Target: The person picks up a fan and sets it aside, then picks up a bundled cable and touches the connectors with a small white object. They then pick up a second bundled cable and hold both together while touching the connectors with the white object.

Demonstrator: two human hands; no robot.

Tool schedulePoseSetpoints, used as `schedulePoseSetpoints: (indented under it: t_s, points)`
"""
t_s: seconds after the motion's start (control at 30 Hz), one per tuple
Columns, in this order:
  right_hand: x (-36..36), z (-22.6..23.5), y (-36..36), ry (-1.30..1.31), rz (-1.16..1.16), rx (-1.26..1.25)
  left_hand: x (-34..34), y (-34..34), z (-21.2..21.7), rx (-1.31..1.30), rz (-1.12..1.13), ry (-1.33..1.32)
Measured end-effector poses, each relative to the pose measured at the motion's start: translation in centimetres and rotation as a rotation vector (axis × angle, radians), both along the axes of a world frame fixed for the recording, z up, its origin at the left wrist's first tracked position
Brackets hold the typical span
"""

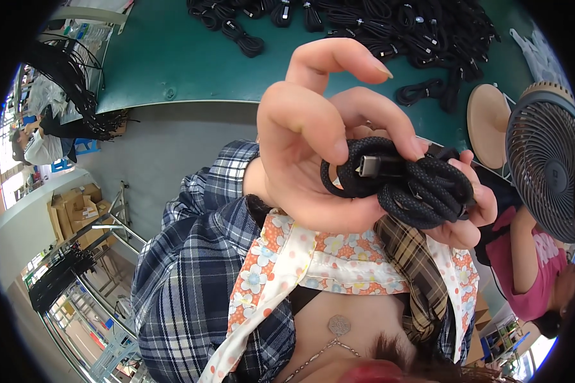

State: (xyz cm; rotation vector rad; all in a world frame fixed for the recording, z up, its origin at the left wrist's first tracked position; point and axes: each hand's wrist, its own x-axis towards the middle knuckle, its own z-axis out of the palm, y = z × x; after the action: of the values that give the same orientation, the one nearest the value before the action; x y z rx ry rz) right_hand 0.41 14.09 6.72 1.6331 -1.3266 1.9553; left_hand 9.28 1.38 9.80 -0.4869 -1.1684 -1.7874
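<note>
A black braided USB cable (428, 195), wound into a tight bundle, is held up close to my chest, above the near side of the table. Its metal plug shows at the bundle's left, beside my left thumb and fingers. My left hand (297, 191) is closed around the left part of the bundle, with the index finger curled and raised. At the right end, the fingers of my right hand (484, 203) wrap the coils; the rest of that hand is hidden behind the bundle.
Many similar coiled black cables (421, 38) lie heaped on the green table (172, 57). A dark fan (546, 166) and a round tan disc (489, 124) stand at the right, near a person in pink (543, 281). Black cables (70, 70) hang at the left; cardboard boxes (76, 214) are below.
</note>
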Motion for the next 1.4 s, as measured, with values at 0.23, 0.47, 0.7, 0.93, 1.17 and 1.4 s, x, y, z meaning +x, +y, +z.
schedulePoseSetpoints:
  t_s: [0.23,0.47,0.7,0.93,1.17,1.4]
  points:
    - [0.2,-0.5,-1.2,-0.074,-0.014,-0.299,0.7,-0.5,-0.1,0.018,-0.102,-0.052]
    - [-0.7,-1.3,-0.6,-0.023,0.067,-0.235,-0.2,-1.0,-1.0,0.06,-0.165,-0.02]
    - [-1.7,0.6,-2.1,-0.041,0.159,0.156,0.5,-3.5,-0.6,-0.028,0.056,-0.198]
    - [-4.0,-0.8,-4.9,-0.237,0.283,0.947,5.3,-7.9,-7.1,0.291,0.302,-0.799]
    - [-9.2,2.2,-9.3,-1.158,0.202,0.294,7.4,-8.1,-7.9,0.234,0.368,-0.901]
    - [-10.0,-2.0,-9.0,-0.729,-0.061,0.573,9.2,-8.9,-7.8,-0.085,0.393,-0.92]
